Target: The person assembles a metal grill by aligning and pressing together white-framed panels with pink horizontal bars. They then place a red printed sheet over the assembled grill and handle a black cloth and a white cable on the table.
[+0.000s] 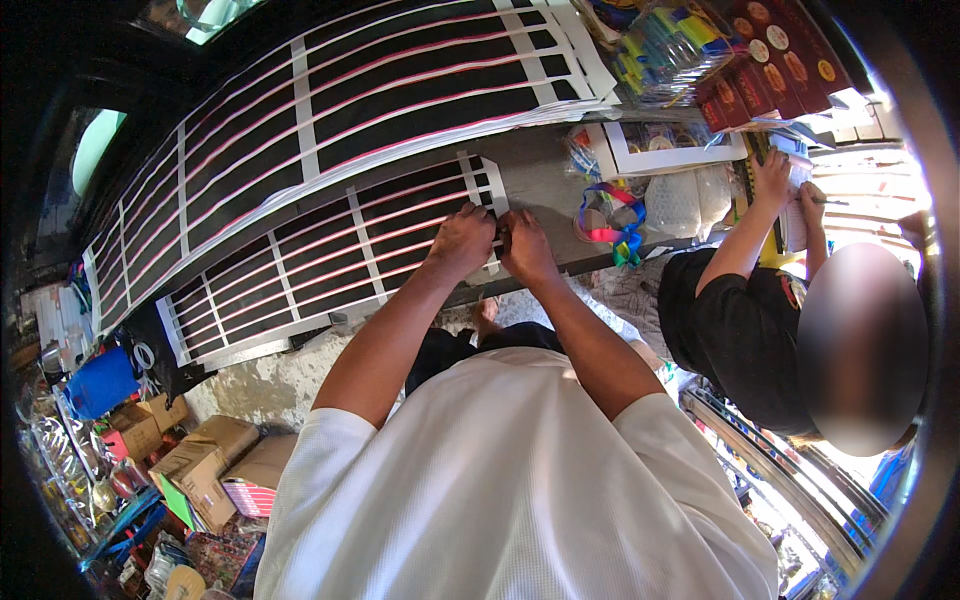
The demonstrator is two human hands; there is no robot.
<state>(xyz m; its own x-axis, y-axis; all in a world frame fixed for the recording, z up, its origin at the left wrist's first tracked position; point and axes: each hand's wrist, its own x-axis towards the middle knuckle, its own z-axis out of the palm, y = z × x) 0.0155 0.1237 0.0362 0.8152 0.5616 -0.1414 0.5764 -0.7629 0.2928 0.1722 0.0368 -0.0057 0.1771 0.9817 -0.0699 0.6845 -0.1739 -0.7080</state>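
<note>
A long black sheet (325,250) ruled with white and red strips lies across the grey table in front of me. My left hand (465,240) rests at its right end, fingers curled together over the pale border. Close beside it, my right hand (527,246) is closed in a pinch at the sheet's edge. Whatever either hand grips is hidden by the fingers. Behind this sheet lies a larger stack of similar striped black sheets (400,100), with white layers showing along its near edge.
Right of my hands lie a roll of coloured ribbon (612,215) and a bubble-wrapped bundle (690,203). At the right, a person in a black shirt (735,330) holds a pen over a notebook (793,215). Cardboard boxes (205,470) stand low at the left, near a blue container (103,383).
</note>
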